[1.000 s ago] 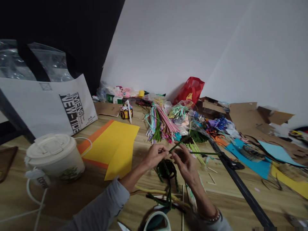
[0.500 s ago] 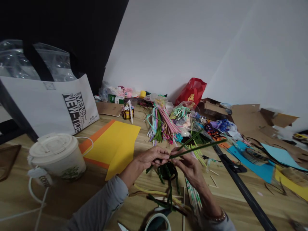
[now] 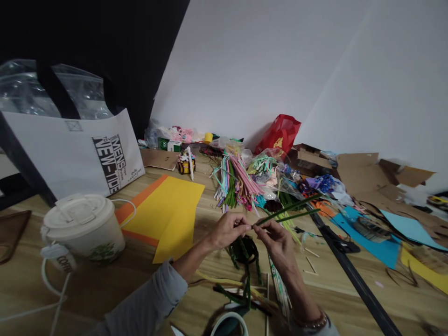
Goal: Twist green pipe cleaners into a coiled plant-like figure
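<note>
Two long green pipe cleaners [image 3: 285, 210] stick out to the right from between my fingers, fanned apart at their far ends. My right hand [image 3: 278, 240] is closed in a pinch on them near the left end. Fingertips of my left hand [image 3: 231, 229] are pinched at that same end, almost touching the right hand's fingers. Just below my hands lies a dark round piece with green pipe-cleaner strands [image 3: 246, 252] hanging from it, partly hidden. Nearer to me are more short green pieces [image 3: 231, 295] and a roll of tape [image 3: 229, 323].
Yellow paper [image 3: 178, 200] lies left of my hands. A white lidded tub [image 3: 84, 228] and white bag [image 3: 63, 154] stand farther left. Bundled coloured pipe cleaners [image 3: 238, 179] are behind. On the right are a black bar [image 3: 353, 270], blue paper [image 3: 378, 238] and open cardboard [image 3: 360, 172].
The green pipe cleaners have come closer together and swung slightly. My left fingers have shifted a little right, now meeting the right fingertips at the strands' end.
</note>
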`<state>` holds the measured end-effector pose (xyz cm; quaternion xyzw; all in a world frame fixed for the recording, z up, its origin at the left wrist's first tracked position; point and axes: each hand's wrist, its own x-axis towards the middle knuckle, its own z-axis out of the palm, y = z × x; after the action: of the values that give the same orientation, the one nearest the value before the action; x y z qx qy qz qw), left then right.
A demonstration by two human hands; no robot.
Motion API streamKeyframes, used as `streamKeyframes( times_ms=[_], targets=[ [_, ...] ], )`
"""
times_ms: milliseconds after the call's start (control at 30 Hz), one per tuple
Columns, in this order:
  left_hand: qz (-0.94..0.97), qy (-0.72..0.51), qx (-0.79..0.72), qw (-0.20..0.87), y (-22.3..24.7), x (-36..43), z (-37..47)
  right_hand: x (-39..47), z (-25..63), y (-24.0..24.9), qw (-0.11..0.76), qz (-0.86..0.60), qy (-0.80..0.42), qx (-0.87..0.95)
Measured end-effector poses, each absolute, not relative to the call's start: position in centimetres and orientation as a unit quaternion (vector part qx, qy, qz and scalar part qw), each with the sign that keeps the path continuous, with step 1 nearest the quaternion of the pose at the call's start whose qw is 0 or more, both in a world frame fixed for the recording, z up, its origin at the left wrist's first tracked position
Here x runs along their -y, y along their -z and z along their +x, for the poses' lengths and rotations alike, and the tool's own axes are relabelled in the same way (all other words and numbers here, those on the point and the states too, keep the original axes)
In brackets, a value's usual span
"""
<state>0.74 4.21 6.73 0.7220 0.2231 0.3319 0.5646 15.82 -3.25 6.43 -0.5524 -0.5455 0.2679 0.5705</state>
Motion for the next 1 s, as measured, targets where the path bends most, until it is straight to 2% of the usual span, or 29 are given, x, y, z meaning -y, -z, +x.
streamKeyframes(
  times_ms=[133,233,333,400,467,533,633,700,767,867,1000],
  targets=[
    [0.836,-0.365,-0.244,0.33,-6.7,-3.2,1.1,3.2,15.5,-6.5,0.582,-0.575,-0.267,0.51],
    [0.896,-0.337,-0.224,0.182,-6.2,-2.7,0.8,3.3,15.2,-6.7,0.596,-0.57,-0.288,0.487],
    [0.932,-0.289,-0.201,0.084,-5.7,-2.5,0.4,3.4,15.1,-6.6,0.609,-0.558,-0.324,0.46],
    [0.937,-0.277,-0.199,0.071,-5.5,-2.5,0.4,3.3,15.0,-6.4,0.609,-0.556,-0.348,0.445],
    [0.923,-0.297,-0.217,0.113,-5.5,-2.7,0.6,3.2,15.0,-6.2,0.604,-0.555,-0.365,0.44],
    [0.88,-0.347,-0.249,0.21,-5.7,-3.1,0.9,3.2,14.9,-6.2,0.611,-0.547,-0.362,0.443],
    [0.754,-0.401,-0.278,0.44,-6.1,-4.1,1.0,3.3,14.6,-6.4,0.647,-0.531,-0.298,0.46],
    [0.641,-0.39,-0.281,0.598,-6.3,-4.9,0.7,3.4,14.6,-6.7,0.676,-0.518,-0.237,0.467],
    [0.551,-0.355,-0.259,0.71,-6.5,-5.5,0.3,3.5,14.9,-6.9,0.679,-0.517,-0.218,0.473],
    [0.498,-0.283,-0.194,0.797,-6.6,-5.6,-0.1,3.5,15.6,-7.0,0.636,-0.525,-0.279,0.492],
    [0.502,-0.209,-0.153,0.825,-6.4,-5.1,0.0,3.4,16.4,-7.0,0.601,-0.495,-0.342,0.526]
  ],
)
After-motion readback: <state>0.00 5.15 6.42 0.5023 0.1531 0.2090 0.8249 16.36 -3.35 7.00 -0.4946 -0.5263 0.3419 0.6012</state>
